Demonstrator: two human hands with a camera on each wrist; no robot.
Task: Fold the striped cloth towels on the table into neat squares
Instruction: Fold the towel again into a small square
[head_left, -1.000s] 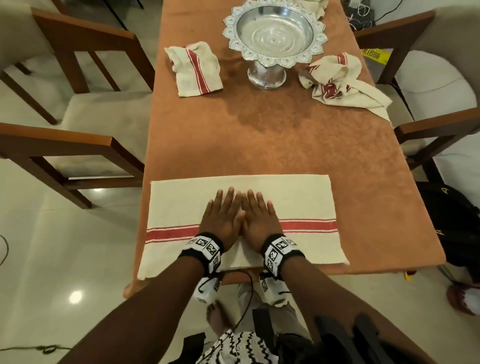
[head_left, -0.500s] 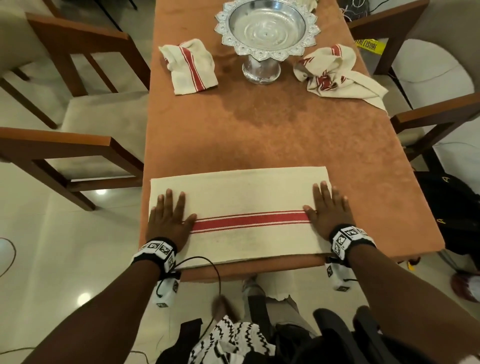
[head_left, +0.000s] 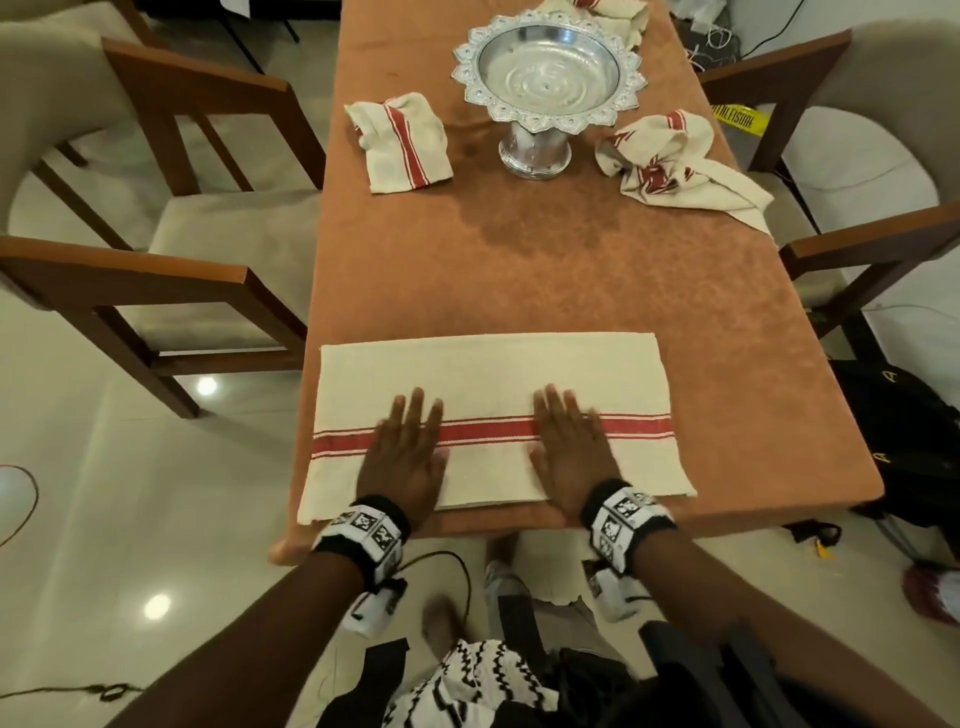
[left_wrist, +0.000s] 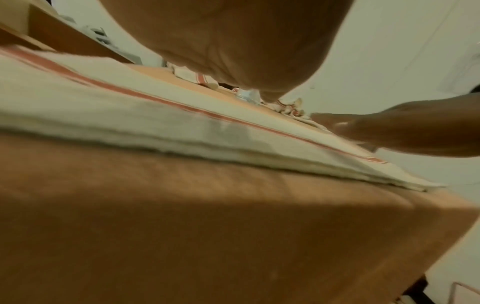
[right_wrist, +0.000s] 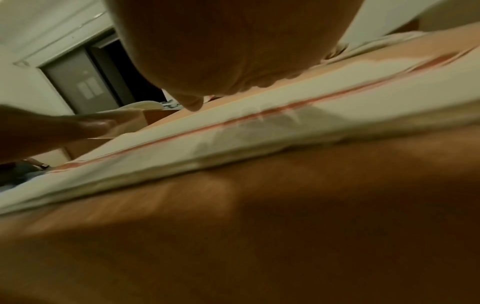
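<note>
A cream towel with a red stripe (head_left: 493, 374) lies folded into a long rectangle at the near edge of the brown table (head_left: 545, 270). My left hand (head_left: 408, 441) lies flat on its left-centre part, fingers straight. My right hand (head_left: 569, 441) lies flat on its right-centre part. In the left wrist view the towel (left_wrist: 130, 107) shows layered edges under my palm (left_wrist: 233, 41), and my right hand (left_wrist: 402, 131) shows at the right. The right wrist view shows the towel (right_wrist: 259, 131) under my palm (right_wrist: 221, 51).
A folded striped towel (head_left: 402, 143) lies at the far left, a crumpled one (head_left: 675, 166) at the far right, another (head_left: 613, 15) behind a silver pedestal bowl (head_left: 548, 78). Wooden chairs (head_left: 182, 218) flank the table. A black bag (head_left: 904, 441) sits on the floor at the right.
Both hands slid outward from the towel's middle to its ends, then moved back inward to where they lie now. The towel stays flat.
</note>
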